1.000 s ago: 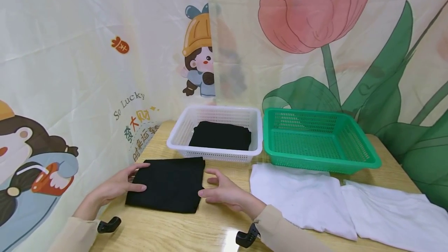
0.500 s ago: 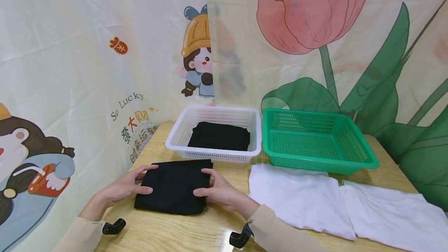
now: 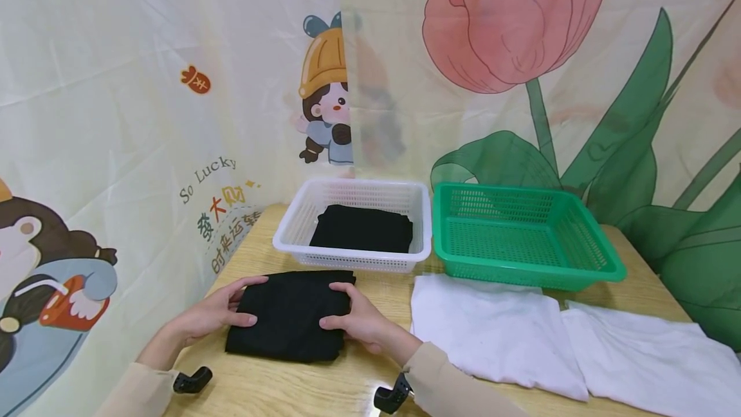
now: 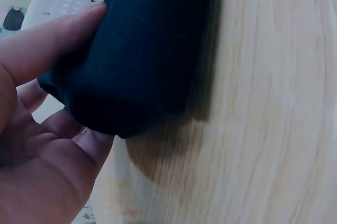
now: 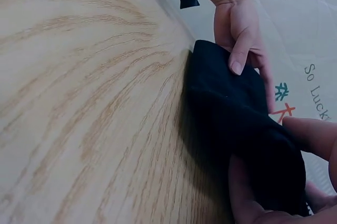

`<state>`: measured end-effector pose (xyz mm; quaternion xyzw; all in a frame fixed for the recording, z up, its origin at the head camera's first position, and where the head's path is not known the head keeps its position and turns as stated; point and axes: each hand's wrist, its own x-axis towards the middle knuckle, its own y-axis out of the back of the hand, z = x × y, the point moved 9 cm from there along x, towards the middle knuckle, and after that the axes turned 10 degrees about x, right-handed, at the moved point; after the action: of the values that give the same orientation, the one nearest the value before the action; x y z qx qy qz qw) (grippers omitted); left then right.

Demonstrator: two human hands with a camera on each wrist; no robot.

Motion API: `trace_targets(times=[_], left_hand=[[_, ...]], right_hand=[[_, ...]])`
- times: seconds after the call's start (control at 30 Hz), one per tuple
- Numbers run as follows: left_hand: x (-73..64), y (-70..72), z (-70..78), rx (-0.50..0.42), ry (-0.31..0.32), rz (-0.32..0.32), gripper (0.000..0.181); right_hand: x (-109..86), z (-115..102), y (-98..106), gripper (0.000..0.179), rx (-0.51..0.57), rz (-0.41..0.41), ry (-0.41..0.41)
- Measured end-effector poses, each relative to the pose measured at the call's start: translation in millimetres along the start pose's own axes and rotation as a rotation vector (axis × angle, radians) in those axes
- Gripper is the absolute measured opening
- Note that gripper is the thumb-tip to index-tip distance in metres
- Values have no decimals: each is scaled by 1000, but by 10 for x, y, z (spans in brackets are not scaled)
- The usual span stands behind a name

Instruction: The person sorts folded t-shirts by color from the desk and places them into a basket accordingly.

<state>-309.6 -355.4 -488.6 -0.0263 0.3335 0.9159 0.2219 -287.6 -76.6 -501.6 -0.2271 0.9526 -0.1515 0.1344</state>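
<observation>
A folded black garment [image 3: 289, 317] lies over the near left part of the wooden table. My left hand [image 3: 215, 314] grips its left edge, thumb on top and other fingers reaching under, as the left wrist view shows. At the opposite edge my right hand [image 3: 370, 322] holds the garment with thumb and fingers on either side of the cloth. Seen from the right wrist, the black garment [image 5: 226, 98] bulges in thick layers between both hands. In the left wrist view its near end [image 4: 137, 71] stands over a shadow on the wood.
Behind it stands a white plastic basket [image 3: 347, 256] with another folded black garment [image 3: 363, 230] inside. A green basket [image 3: 527, 272] sits to its right. Two white folded garments [image 3: 492, 330] lie at the right of the table [image 3: 278, 391]. A printed curtain [image 3: 393, 50] hangs behind.
My right hand has moved onto the black garment's right edge and taken hold. The left hand has shifted slightly right, and the garment has moved right and bunched a little narrower.
</observation>
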Motion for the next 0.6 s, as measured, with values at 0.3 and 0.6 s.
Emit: trace_targets(times=[0.3, 0.6], left_hand=[[39, -13, 50, -28, 0, 16, 83], [110, -71, 74, -61, -7, 33, 84]], right_hand=[[16, -31, 25, 80, 12, 16, 9], [79, -6, 70, 75, -4, 10, 4]])
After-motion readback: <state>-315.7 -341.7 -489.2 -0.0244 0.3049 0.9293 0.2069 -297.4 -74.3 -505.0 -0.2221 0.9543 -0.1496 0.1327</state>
